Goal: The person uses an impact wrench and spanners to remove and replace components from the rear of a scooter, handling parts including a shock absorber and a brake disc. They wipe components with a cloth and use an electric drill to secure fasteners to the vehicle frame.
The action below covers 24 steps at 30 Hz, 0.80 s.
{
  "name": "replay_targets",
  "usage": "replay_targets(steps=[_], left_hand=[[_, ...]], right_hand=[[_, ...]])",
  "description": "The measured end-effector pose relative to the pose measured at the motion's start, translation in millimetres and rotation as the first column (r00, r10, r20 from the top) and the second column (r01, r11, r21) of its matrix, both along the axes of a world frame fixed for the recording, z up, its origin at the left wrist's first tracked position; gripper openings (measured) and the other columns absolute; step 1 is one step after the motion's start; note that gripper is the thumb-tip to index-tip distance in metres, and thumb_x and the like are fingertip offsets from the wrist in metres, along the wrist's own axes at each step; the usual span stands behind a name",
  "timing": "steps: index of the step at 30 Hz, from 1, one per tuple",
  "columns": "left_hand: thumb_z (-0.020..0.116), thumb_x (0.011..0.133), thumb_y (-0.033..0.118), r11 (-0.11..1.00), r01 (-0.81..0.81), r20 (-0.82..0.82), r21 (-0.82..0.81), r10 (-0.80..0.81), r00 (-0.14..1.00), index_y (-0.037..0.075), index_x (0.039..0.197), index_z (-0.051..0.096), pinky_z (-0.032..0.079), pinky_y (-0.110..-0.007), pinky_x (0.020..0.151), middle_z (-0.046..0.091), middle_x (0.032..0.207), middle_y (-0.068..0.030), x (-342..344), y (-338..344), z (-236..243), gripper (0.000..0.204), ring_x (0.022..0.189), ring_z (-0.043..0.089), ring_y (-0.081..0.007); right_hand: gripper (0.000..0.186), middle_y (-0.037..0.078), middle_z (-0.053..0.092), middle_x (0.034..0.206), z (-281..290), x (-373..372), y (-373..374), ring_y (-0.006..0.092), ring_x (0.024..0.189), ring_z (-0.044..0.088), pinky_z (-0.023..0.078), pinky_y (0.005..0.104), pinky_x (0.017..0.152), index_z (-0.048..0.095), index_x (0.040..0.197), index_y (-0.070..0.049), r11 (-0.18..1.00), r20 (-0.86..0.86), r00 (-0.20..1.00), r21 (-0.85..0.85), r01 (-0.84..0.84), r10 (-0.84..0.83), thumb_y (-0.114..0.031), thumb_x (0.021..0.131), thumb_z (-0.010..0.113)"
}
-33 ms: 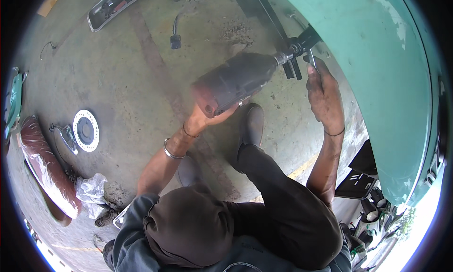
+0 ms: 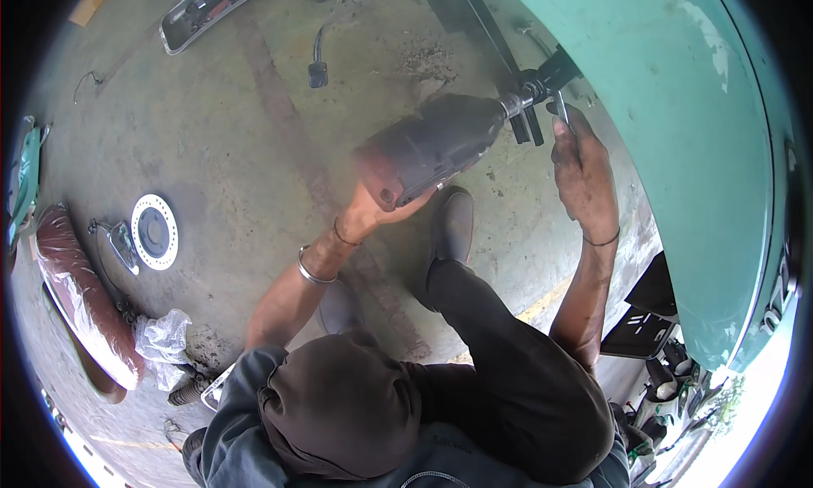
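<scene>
My left hand [image 2: 381, 202] grips a dark, red-backed power impact tool [image 2: 432, 145] from underneath. The tool's silver socket [image 2: 514, 104] meets a bolted fitting [image 2: 533, 87] on a black metal bracket [image 2: 557, 68] by the green body panel [image 2: 669, 132]. My right hand [image 2: 581, 170] is closed on a silver wrench [image 2: 563, 107], held upright against that fitting just right of the socket. Some dark bars hang below the fitting. The bolt head itself is hidden. Part of the power tool looks hazy.
A metal tray [image 2: 207, 14] and a small black part [image 2: 318, 73] lie on the concrete floor. At left are a white-rimmed disc [image 2: 154, 232], a wrapped maroon seat [image 2: 89, 302] and bubble wrap [image 2: 161, 340]. My feet are below the tool. Dark parts [image 2: 639, 319] sit under the panel.
The power tool and my left hand have shifted slightly to the right. My right hand and the wrench have moved very slightly, with both grips unchanged.
</scene>
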<state>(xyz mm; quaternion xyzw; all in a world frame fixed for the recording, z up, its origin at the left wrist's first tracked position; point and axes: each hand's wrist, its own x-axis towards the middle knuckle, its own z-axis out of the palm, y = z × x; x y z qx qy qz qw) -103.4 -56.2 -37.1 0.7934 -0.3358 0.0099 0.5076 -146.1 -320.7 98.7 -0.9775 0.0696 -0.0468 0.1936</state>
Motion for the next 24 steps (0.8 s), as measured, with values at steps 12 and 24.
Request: replay_targets(steps=[12,24], left_hand=[[0.078,0.065,0.016,0.993,-0.023,0.176,-0.112,0.042,0.983,0.005,0.087,0.066,0.052,-0.037,0.07,0.067,0.084,-0.0094,17,5,31,0.027,0.08,0.064,-0.0299],[0.08,0.062,0.02,0.952,0.056,0.148,-0.302,-0.012,0.989,0.005,0.099,0.065,0.049,-0.034,0.066,0.067,0.083,-0.0089,37,6,2,0.042,0.067,0.062,-0.0241]], right_hand=[[0.052,-0.001,0.038,0.063,19,11,25,0.0085,0.057,0.037,0.035,0.0273,0.052,0.052,0.128,0.0,0.998,-0.06,0.997,-0.032,0.048,-0.05,-0.044,0.102,0.042],[0.043,0.001,0.039,0.063,6,6,4,0.0107,0.057,0.037,0.036,0.0299,0.053,0.052,0.127,-0.001,0.964,-0.024,0.997,-0.253,-0.077,0.073,-0.035,0.103,0.042]])
